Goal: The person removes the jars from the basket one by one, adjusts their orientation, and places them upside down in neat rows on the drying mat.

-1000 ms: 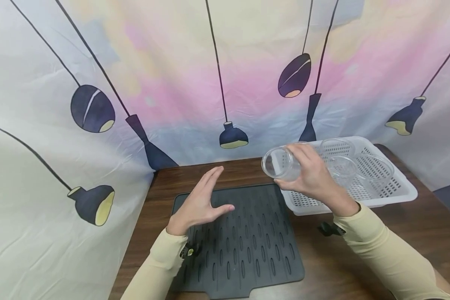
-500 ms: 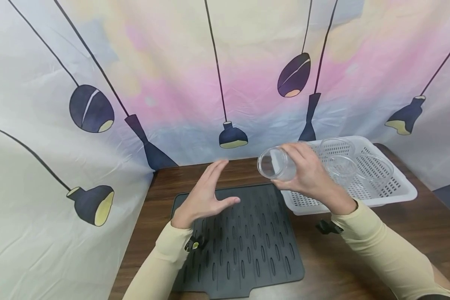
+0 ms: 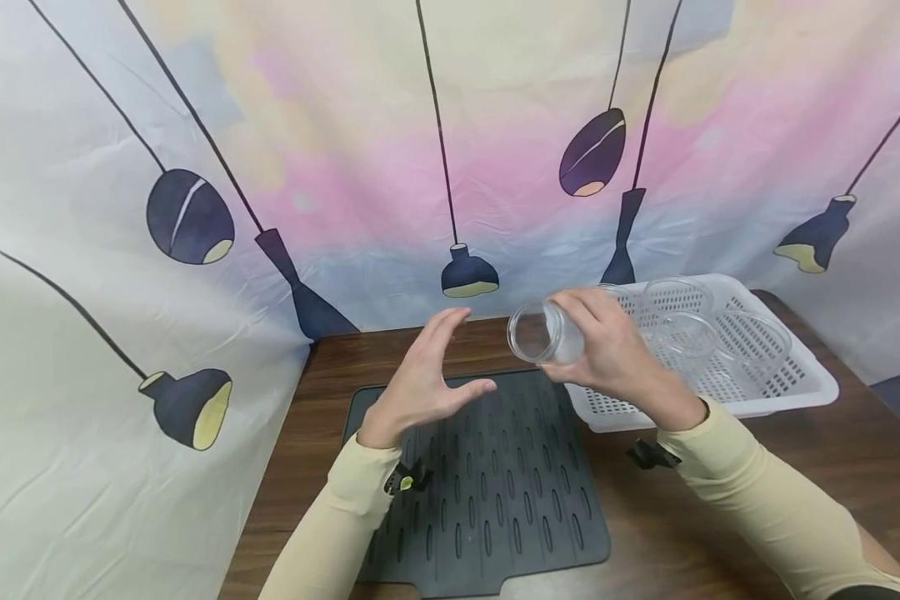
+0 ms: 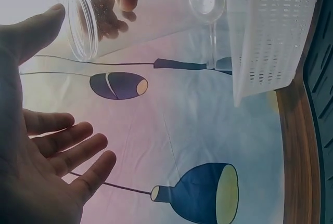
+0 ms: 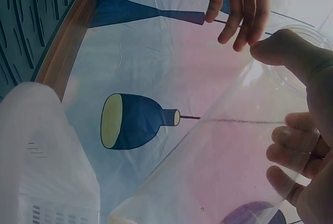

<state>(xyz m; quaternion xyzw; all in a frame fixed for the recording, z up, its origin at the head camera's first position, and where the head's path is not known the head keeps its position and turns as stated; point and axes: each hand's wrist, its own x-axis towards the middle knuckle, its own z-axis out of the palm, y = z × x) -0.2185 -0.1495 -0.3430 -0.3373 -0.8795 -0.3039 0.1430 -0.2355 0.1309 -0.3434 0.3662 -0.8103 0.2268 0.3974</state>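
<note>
- Gripping clear container (image 3: 546, 335) in right hand (image 3: 618, 346), with fingers and thumb curled round it.
- Holding it tilted in midair, just left of white basket (image 3: 817, 398).
- Bringing left hand (image 3: 417, 387) in, farther left of basket, with thumb spread from fingers, holding nothing.
- Drawing container away from basket over last second, narrowing gap to left hand, apparently without contact.
- Likely mid-carry, not set down.

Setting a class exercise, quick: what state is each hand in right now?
Left hand: open, holding nothing.
Right hand: holding a clear cup.
</note>
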